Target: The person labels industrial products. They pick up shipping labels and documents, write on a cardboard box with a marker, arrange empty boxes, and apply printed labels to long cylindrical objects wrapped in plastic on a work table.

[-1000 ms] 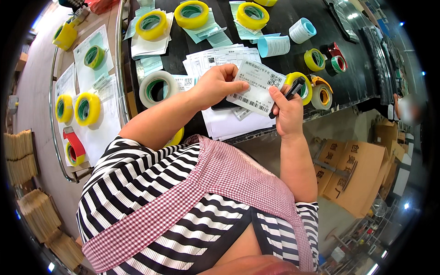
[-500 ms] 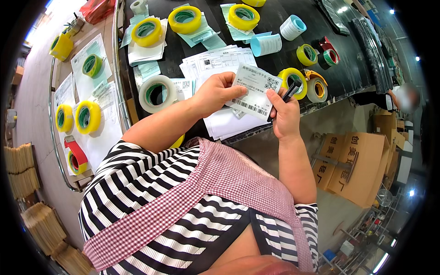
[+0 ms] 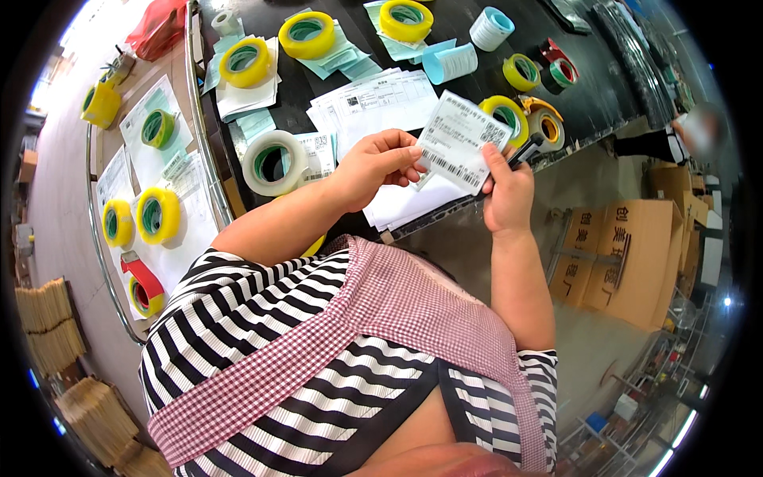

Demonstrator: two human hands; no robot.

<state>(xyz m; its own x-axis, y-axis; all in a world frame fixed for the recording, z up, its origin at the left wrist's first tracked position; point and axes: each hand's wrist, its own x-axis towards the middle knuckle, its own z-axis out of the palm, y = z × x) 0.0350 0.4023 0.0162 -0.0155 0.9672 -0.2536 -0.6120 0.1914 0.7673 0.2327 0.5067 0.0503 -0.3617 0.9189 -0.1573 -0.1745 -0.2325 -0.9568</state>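
Since the earlier frames, the white shipping label [image 3: 463,141] has shifted right and the left hand [image 3: 379,168] curls loosely at its left edge, though whether it grips is unclear. Closed at the label's right edge, the right hand [image 3: 507,191] pinches it over the black table's [image 3: 584,107] near side and also holds a black marker [image 3: 528,149].

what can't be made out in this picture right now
Head view: right hand's fingers, partly hidden behind the label sheet it holds.
Head view: black pen's lower end, hidden by the right hand.
Head view: yellow object, mostly covered by left forearm and clothing.
Head view: other person's head, blurred.
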